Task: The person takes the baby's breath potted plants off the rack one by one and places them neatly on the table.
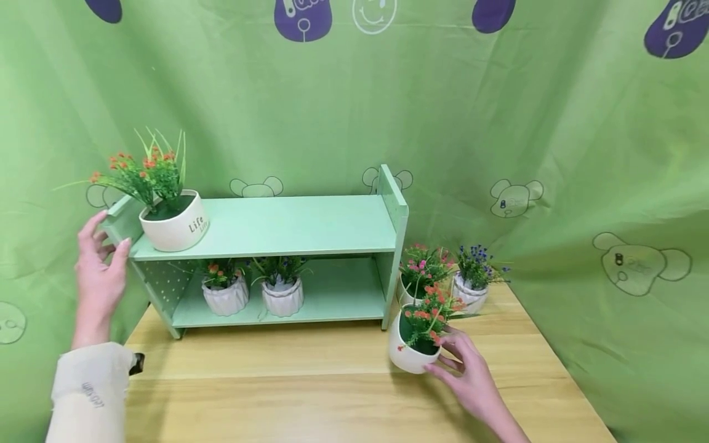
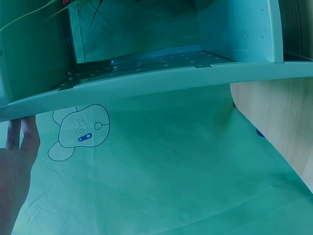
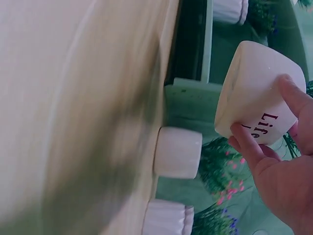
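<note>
My right hand [image 1: 464,374] grips a white flower pot [image 1: 408,351] with orange-red flowers, held tilted above the table near the shelf's right end. In the right wrist view the fingers and thumb are on the side of this pot [image 3: 266,93], beside its "Life" lettering. My left hand [image 1: 101,277] touches the upper left side panel of the green two-tier shelf [image 1: 299,224], fingers behind its edge and thumb in front. In the left wrist view, fingers of that hand [image 2: 19,152] meet the shelf's edge. Beside it, a white "Life" pot [image 1: 174,227] with orange flowers stands on the top board.
Two ribbed white pots, one with orange flowers [image 1: 226,298] and one with purplish flowers [image 1: 282,300], stand on the lower board. Right of the shelf are a pink-flowered pot [image 1: 423,271] and a blue-flowered pot [image 1: 469,292]. A green curtain [image 1: 554,123] hangs behind the wooden table [image 1: 266,394].
</note>
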`<state>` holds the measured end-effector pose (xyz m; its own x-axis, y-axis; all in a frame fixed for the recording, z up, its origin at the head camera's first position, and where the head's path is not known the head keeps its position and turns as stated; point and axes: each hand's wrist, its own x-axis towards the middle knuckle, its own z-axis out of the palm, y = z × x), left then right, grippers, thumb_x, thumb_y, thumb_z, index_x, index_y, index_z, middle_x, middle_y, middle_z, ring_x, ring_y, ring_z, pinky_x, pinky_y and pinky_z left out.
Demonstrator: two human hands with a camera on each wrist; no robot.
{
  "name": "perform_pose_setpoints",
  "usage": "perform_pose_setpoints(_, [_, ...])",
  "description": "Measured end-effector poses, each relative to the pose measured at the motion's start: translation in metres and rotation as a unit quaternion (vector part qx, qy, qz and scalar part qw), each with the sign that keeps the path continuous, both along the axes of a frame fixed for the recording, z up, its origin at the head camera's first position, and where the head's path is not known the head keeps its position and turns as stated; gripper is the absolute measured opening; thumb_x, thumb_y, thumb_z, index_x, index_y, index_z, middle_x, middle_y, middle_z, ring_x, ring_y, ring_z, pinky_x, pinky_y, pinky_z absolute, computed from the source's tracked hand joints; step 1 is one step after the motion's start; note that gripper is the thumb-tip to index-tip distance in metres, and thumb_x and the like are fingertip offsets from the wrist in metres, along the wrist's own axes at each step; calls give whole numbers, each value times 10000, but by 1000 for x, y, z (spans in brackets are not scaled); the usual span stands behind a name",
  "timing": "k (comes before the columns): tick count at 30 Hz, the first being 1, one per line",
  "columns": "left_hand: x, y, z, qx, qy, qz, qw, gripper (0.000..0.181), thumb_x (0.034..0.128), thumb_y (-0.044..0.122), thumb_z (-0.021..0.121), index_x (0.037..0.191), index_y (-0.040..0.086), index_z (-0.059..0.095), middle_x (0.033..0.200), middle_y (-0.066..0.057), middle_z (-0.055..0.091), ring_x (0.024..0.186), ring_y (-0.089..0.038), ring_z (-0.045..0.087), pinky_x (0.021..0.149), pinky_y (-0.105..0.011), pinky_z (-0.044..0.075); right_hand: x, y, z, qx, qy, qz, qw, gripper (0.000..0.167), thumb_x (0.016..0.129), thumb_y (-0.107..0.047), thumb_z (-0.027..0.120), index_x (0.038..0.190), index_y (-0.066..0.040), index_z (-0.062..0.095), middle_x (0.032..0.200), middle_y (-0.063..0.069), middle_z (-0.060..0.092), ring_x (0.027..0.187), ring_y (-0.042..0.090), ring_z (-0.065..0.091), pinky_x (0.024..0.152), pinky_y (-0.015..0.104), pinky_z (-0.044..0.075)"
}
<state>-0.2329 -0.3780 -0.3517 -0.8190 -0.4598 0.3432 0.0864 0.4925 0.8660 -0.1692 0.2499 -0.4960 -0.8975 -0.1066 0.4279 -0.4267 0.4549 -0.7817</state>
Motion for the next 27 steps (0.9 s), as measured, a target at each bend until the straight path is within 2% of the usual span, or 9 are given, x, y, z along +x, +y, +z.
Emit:
perform_pose_setpoints(2, [0, -1, 0, 32, 38, 9, 10000, 648, 1083, 253, 508, 1561, 565, 200, 1685, -92, 324, 1378, -238, 490, 998, -182, 540, -3, 4, -6, -59, -33, -11, 10000, 458, 736, 48, 871, 1114, 2, 617, 1291, 78, 537, 1167, -45, 591, 912, 239, 612])
perform_pose_setpoints(5, [2, -4, 0, 49, 103, 18, 9999, 647, 1083, 237, 510, 1566, 547, 212, 1681, -98, 330, 1337, -208, 503, 901, -81, 513, -7, 8, -12, -77, -153, -68, 9998, 451, 751, 45, 860, 1122, 3, 608, 1306, 85, 536, 1175, 213, 671, 919, 230, 607])
perform_pose_setpoints(7, [3, -5, 0, 65, 120, 24, 9999, 648, 1083, 236, 511, 1563, 551, 211, 1681, -94, 331, 1321, -202, 506, 848, -37, 490, -8, 11, -16, -46, -275, -91, 9996, 442, 768, 34, 853, 1131, 4, 603, 1331, 125, 538, 1189, 407, 645, 929, 221, 599])
perform_pose_setpoints(9, [4, -6, 0, 37, 94, 29, 9999, 648, 1083, 248, 508, 1558, 566, 202, 1684, -90, 326, 1329, -206, 503, 827, -12, 474, -9, 14, -18, -34, -409, -127, 9991, 438, 778, 30, 847, 1137, 10, 598, 1370, 183, 526, 1197, 515, 609, 938, 214, 591])
perform_pose_setpoints(13, [4, -5, 1, -8, 70, 24, 10000, 648, 1082, 263, 513, 1552, 579, 198, 1685, -84, 325, 1361, -241, 498, 860, -53, 494, -11, 20, -21, -69, -609, -227, 9979, 435, 792, 22, 841, 1147, 11, 591, 1443, 271, 472, 1211, 568, 589, 944, 256, 600])
perform_pose_setpoints(18, [2, -4, 2, 5, 57, 84, 9999, 646, 1084, 265, 507, 1552, 582, 195, 1685, -79, 325, 1379, -249, 486, 987, -188, 539, -16, 23, -25, -112, -761, -192, 9969, 433, 807, 4, 837, 1158, 7, 583, 1471, 315, 428, 1225, 603, 568, 952, 345, 601])
perform_pose_setpoints(24, [1, 2, 3, 86, 126, 113, 9998, 647, 1082, 234, 520, 1560, 558, 228, 1680, -85, 339, 1398, -275, 486, 1130, -390, 524, -16, 26, -30, -126, -1063, -286, 9938, 419, 803, 29, 831, 1138, 9, 580, 1525, 351, 369, 1261, 604, 541, 960, 336, 600])
perform_pose_setpoints(27, [0, 4, 2, 137, 110, 127, 9998, 646, 1081, 240, 520, 1557, 567, 229, 1679, -76, 346, 1396, -278, 489, 1133, -394, 520, -15, 28, -31, -102, -1198, -343, 9922, 426, 797, 35, 832, 1140, 11, 580, 1532, 353, 366, 1270, 603, 534, 958, 339, 602])
